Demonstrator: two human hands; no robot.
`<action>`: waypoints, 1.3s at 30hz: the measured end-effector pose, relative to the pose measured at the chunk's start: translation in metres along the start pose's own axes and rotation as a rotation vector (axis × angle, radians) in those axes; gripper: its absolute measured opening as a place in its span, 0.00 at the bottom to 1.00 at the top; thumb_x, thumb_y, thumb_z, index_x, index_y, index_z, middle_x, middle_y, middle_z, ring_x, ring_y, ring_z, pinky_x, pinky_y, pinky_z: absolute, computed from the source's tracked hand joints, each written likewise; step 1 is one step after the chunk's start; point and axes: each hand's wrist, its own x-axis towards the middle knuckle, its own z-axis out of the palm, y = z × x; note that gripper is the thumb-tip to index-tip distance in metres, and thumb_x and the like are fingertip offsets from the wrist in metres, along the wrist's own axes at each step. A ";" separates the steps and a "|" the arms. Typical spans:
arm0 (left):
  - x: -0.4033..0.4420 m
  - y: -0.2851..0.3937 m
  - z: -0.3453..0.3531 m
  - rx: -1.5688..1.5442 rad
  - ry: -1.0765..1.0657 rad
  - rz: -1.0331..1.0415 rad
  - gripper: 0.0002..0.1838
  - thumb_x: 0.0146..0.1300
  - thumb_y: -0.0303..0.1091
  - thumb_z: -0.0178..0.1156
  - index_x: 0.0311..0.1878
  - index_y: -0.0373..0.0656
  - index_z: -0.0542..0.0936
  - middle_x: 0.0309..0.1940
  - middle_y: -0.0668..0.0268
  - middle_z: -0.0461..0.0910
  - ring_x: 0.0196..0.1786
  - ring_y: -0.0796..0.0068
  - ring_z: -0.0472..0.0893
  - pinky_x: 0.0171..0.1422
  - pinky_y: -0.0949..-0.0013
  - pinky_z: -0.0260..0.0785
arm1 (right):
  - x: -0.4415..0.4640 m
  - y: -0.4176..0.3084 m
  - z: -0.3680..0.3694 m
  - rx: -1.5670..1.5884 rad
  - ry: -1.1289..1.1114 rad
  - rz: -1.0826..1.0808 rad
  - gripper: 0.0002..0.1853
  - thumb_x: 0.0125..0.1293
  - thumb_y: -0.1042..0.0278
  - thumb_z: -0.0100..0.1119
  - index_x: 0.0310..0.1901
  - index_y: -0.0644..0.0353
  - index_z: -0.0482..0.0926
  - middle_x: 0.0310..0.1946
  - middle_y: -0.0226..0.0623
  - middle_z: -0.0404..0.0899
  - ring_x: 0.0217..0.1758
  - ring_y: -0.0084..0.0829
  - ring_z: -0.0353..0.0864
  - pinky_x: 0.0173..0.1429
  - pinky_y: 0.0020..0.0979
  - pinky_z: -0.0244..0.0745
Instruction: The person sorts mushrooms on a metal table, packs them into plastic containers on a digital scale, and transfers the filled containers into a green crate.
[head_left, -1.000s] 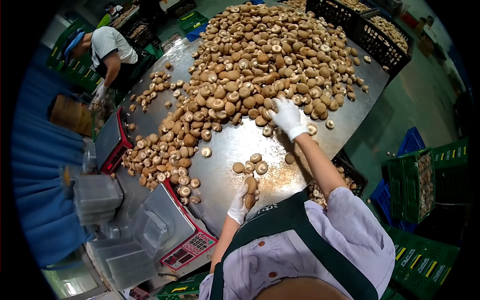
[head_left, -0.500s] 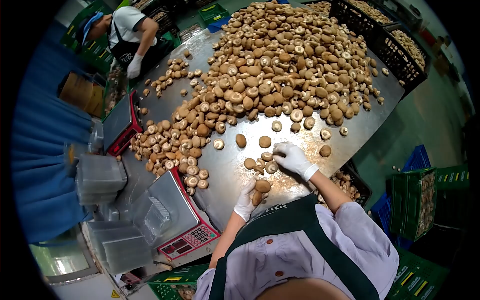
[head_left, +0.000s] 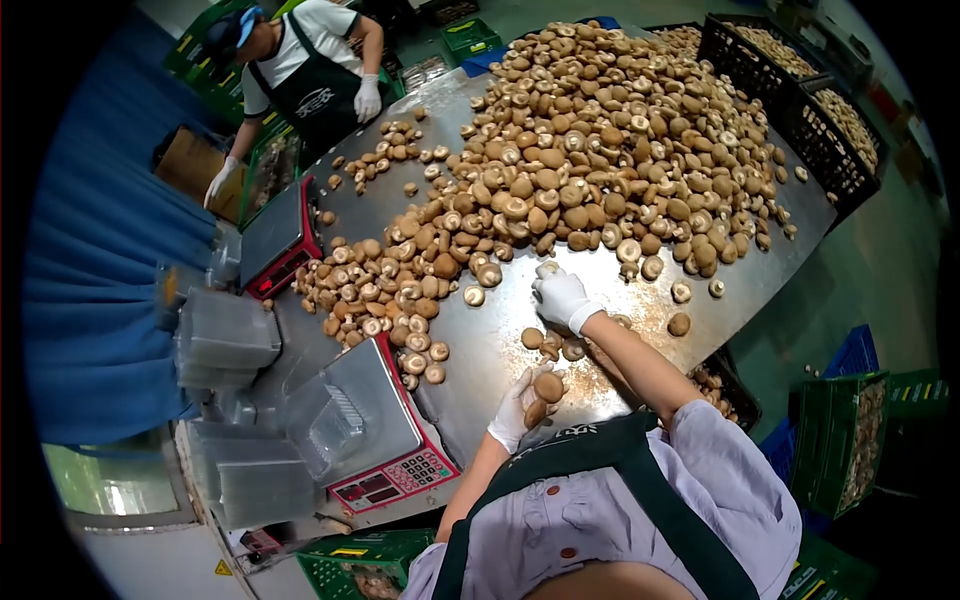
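Observation:
My left hand (head_left: 512, 415), in a white glove, is low near the front edge of the metal table (head_left: 480, 350). Its fingers are closed around shiitake mushrooms (head_left: 547, 387), with two brown caps showing. Further forward, my gloved right hand (head_left: 563, 302) reaches over the bare metal. A pale mushroom (head_left: 547, 269) shows at its curled fingertips, partly covered by them. Between my hands lie several loose mushrooms (head_left: 551, 346), some behind my right forearm. Beyond them rises a large mushroom pile (head_left: 600, 150), which spreads down to the left.
A red-framed scale (head_left: 400, 465) holding a clear plastic tray (head_left: 335, 425) stands left, near stacked clear trays (head_left: 228, 340). Another scale (head_left: 275, 240) is further back. A co-worker (head_left: 310, 85) stands at the far left. Black crates (head_left: 830, 145) and green crates (head_left: 840, 440) line the right.
My right hand has moved forward and left from the loose mushrooms. My left hand keeps its mushrooms. The co-worker stands more upright, both gloved hands now visible. The whole view has shifted.

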 end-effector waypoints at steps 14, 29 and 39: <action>-0.010 0.030 0.002 0.016 0.047 0.191 0.37 0.67 0.65 0.38 0.69 0.46 0.59 0.61 0.55 0.69 0.59 0.53 0.74 0.52 0.53 0.75 | 0.040 -0.048 -0.008 0.583 -0.028 -0.129 0.20 0.55 0.64 0.55 0.50 0.59 0.74 0.34 0.52 0.80 0.39 0.49 0.81 0.46 0.41 0.76; -0.015 0.025 -0.011 -0.236 0.101 0.189 0.30 0.60 0.62 0.51 0.47 0.42 0.74 0.52 0.52 0.75 0.54 0.49 0.76 0.45 0.51 0.75 | 0.097 0.059 -0.033 -0.394 0.190 0.023 0.34 0.50 0.56 0.64 0.61 0.52 0.69 0.68 0.56 0.54 0.66 0.54 0.61 0.69 0.54 0.52; -0.010 0.021 0.011 -0.169 0.174 0.142 0.32 0.65 0.64 0.39 0.37 0.40 0.73 0.52 0.48 0.74 0.59 0.46 0.73 0.42 0.57 0.73 | 0.001 0.040 -0.047 0.175 -0.085 -0.100 0.27 0.55 0.61 0.59 0.59 0.51 0.71 0.65 0.51 0.61 0.46 0.49 0.78 0.52 0.43 0.74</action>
